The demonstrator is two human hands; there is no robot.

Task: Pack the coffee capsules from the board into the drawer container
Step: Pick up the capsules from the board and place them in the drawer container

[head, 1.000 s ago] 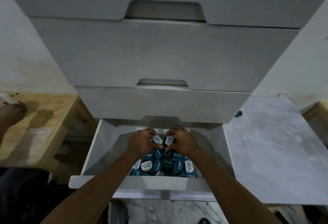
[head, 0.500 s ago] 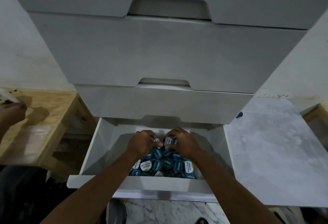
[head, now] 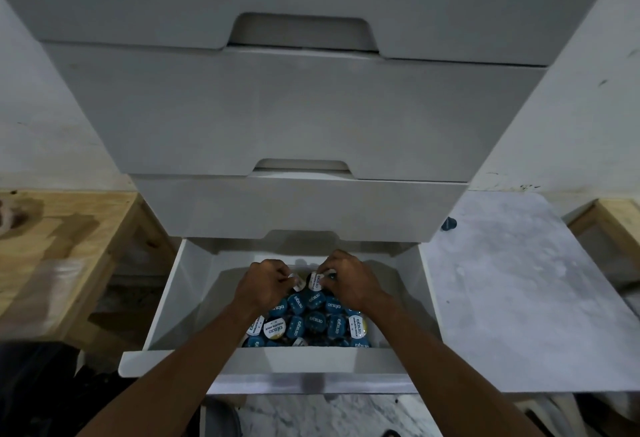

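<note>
Our left hand (head: 265, 284) and right hand (head: 348, 282) each pinch a white-lidded capsule (head: 314, 280) at the pile's far edge in the open drawer (head: 166, 301), empty floor just beyond.

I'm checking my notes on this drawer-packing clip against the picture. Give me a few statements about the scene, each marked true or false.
1. Both hands are inside the open bottom drawer. True.
2. The left hand is empty. False: it holds a white-lidded capsule.
3. The right hand holds a white-lidded capsule. True.
4. The drawer has no capsules in it yet. False: many blue-lidded capsules lie there.
5. The upper drawers are pulled out. False: they are closed.
</note>
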